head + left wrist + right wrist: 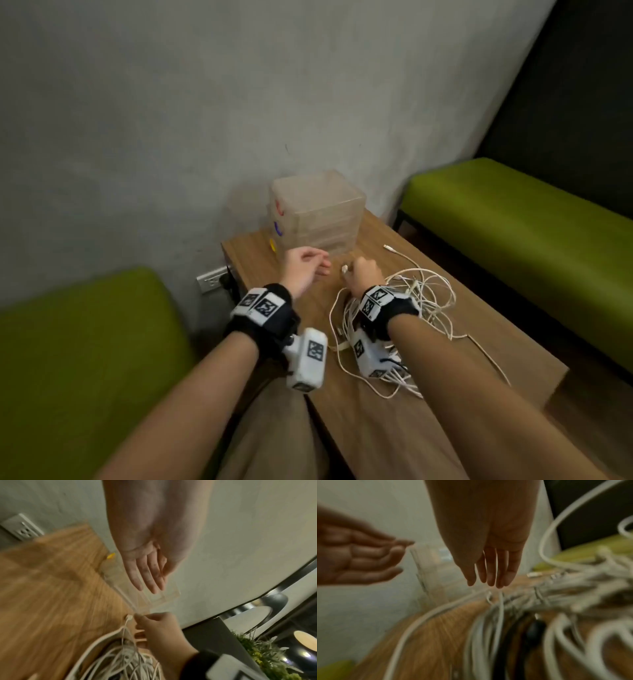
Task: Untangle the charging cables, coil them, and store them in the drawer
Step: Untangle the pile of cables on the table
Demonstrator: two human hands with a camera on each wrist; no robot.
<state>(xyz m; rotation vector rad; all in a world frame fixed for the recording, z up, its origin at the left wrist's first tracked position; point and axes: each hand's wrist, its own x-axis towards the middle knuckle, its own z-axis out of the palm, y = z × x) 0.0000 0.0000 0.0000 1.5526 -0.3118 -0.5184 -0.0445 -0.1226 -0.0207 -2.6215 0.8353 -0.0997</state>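
Left hand [303, 270] over counter [462, 346], fingers loose and relaxed, holding nothing, palm toward the other hand, just in front of clear drawer unit [318, 212]. Right hand [364, 279] close beside it, apart, fingers curled in head view around white plug end [345, 269] of a cable — right wrist view blurred, fingers there look straighter, so grip unclear beyond the pinch seen from above. Tangle of white charging cables [411, 308] heaped on counter under and right of right wrist, loops spilling toward near edge; one loose strand running off right, another connector [388, 246] lying alone near drawer unit's right side. Something dark inside the tangle, too blurred to tell. Drawer unit at far left corner of counter against grey wall [171, 120], drawers shut, red, purple and yellow handles on left face. Wall socket [212, 279] low left of counter. Green benches [531, 222] on both sides. Marker-tagged wrist rigs on both forearms.
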